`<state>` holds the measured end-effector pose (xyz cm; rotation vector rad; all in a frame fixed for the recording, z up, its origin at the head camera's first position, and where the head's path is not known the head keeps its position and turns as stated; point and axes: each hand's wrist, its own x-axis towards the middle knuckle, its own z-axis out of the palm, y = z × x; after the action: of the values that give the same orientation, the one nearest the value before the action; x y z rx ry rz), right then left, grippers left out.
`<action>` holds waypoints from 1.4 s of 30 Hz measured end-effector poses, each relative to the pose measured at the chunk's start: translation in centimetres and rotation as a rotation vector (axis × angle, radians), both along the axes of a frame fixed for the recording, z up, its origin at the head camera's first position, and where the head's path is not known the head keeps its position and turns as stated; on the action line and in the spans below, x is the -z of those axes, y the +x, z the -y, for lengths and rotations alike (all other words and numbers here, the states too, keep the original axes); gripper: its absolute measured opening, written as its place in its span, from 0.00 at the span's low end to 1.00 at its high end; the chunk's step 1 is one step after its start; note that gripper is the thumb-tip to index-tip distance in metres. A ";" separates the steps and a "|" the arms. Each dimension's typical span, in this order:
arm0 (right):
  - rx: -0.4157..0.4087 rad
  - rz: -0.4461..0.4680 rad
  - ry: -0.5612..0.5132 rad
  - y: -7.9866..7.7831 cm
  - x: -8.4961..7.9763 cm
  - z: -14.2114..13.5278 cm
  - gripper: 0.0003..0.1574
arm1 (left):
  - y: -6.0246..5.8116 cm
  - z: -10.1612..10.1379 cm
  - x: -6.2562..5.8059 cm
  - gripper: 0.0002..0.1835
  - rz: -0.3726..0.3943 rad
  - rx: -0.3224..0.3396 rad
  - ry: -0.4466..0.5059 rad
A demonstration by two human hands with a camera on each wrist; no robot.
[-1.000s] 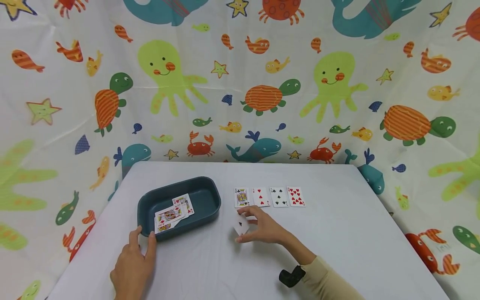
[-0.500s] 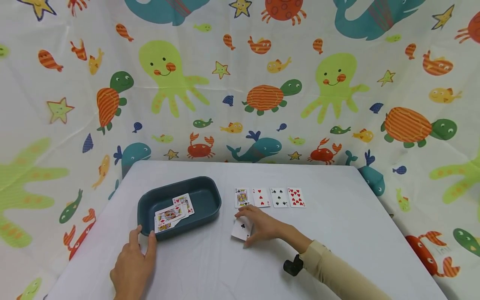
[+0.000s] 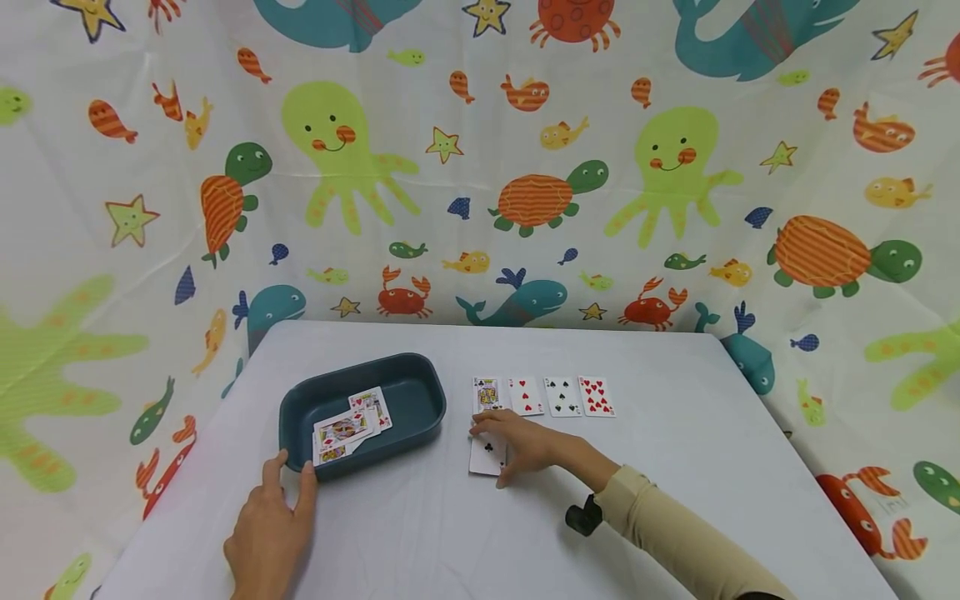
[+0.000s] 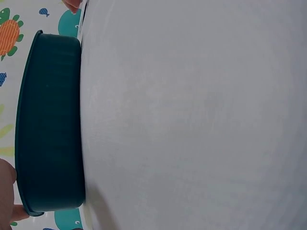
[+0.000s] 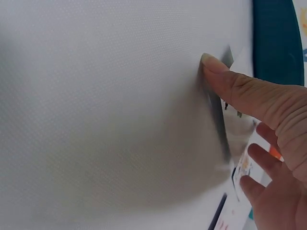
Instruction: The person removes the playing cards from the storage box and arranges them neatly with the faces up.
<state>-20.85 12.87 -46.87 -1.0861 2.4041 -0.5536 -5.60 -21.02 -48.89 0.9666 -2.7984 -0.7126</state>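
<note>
My right hand holds a white playing card with black club pips by its edges, close over the cloth in front of a row of cards. In the right wrist view the thumb is at the card's near edge and the fingertips at its other side; the card looks slightly tilted. My left hand touches the near left corner of a dark teal tray, thumb and forefinger spread at the rim. Inside the tray lie several overlapping face cards.
Behind the right hand is a row: a face card, a low heart card, a spade card and a many-pipped heart card. A white cloth covers the table, with a sea-animal curtain beyond it.
The club card, tilted in the right hand a second ago, is now squared up and nearly flat below the leftmost card of the row. The left hand keeps its place at the tray.
</note>
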 end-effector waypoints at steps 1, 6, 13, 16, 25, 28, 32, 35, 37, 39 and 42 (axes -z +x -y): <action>-0.003 -0.002 0.001 0.0 0.0 0.0 0.50 | 0.0 0.0 0.0 0.36 -0.002 0.000 -0.002; -0.003 0.001 -0.004 0.0 -0.1 -0.1 0.51 | 0.0 -0.1 0.0 0.35 -0.016 0.001 -0.014; 0.014 0.002 -0.031 0.2 -0.1 -0.4 0.53 | 0.0 -0.1 -0.1 0.35 -0.018 -0.003 -0.013; 0.022 0.002 -0.056 0.2 0.1 -0.6 0.56 | 0.0 -0.1 -0.1 0.35 -0.015 -0.005 -0.012; 0.101 0.094 -0.228 1.0 0.8 -1.0 0.56 | 0.1 -0.2 -0.2 0.35 -0.010 -0.008 -0.006; 0.133 0.117 -0.283 1.4 1.2 -0.9 0.57 | 0.1 -0.1 -0.2 0.35 -0.015 -0.007 -0.013; 0.161 0.146 -0.357 1.9 1.7 -0.6 0.56 | 0.2 0.0 -0.1 0.34 -0.027 -0.001 -0.023; 0.167 0.180 -0.423 2.3 2.0 -0.3 0.56 | 0.1 0.0 0.0 0.35 -0.023 0.001 -0.020; 0.167 0.208 -0.478 2.5 2.2 0.0 0.56 | 0.1 0.0 0.0 0.35 -0.017 -0.002 -0.017; 0.175 0.236 -0.526 2.8 2.4 0.2 0.56 | 0.1 0.0 0.0 0.35 -0.014 -0.004 -0.015; 0.193 0.275 -0.602 3.1 2.5 0.7 0.56 | 0.1 0.0 0.0 0.35 -0.018 -0.006 -0.014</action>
<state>-17.78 12.21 -49.39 -0.9156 2.1549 -1.4589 -5.49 -21.01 -48.93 0.9611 -2.7805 -0.6961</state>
